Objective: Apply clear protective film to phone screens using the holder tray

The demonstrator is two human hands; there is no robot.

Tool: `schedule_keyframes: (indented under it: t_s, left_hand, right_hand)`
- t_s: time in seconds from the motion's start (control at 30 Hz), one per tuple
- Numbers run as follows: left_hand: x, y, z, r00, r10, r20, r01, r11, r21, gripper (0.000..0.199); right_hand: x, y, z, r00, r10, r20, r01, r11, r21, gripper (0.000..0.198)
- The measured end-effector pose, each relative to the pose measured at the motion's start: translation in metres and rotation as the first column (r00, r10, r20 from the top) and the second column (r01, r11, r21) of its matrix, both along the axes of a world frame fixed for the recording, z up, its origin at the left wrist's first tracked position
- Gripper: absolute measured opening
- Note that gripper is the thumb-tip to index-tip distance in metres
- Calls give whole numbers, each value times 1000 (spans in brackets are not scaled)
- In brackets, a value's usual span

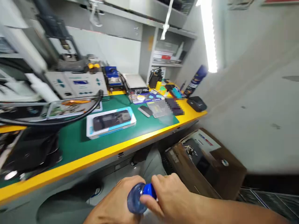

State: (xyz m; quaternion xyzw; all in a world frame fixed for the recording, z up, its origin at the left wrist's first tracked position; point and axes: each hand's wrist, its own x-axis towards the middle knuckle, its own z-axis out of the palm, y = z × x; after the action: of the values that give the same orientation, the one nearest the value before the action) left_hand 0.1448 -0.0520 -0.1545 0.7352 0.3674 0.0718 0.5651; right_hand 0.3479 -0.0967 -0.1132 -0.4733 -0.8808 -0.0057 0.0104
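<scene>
Low in the view, over my lap, a clear plastic bottle (135, 200) with a blue cap (150, 190) is tilted between my two hands. My left hand (119, 199) is wrapped round the bottle's body, most of which it hides. With thumb and fingers, my right hand (171, 194) grips the blue cap, which sits on the bottle's neck. On the bench beyond, a dark smartphone (112, 120) lies on a white and light blue box (93, 133).
The green-topped bench has a yellow front edge (102, 158). On it are a blue soldering station (112, 74), a blue spray can (195, 81), a black hose (81, 117) and trays of parts (72, 107). Cardboard boxes (210, 174) stand on the right.
</scene>
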Motion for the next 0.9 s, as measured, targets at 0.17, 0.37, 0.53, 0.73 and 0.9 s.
schedule_keyframes:
  t_s: [0.17,0.37,0.53,0.73,0.9]
  left_hand:
    - [31,19,4,903,-331,273,390,899,-200,42]
    - [70,15,2,980,-198,-12,196,978,-76,27]
    - [88,1,-14,988,-139,-67,141,990,21,15]
    - [129,4,-10,981,-183,-57,186,981,48,26]
    - [176,21,11,953,-257,162,250,966,62,100]
  right_hand:
    - [23,18,-27,943,315,-107,-281,926,251,79]
    - [47,16,-76,939,-22,-343,134,942,308,50]
    - [55,-17,-88,797,-321,-511,459,872,168,26]
    - [85,-43,-36,780,-571,-256,541,821,-181,33]
    - [146,-49,21,496,-830,-256,673,553,-491,33]
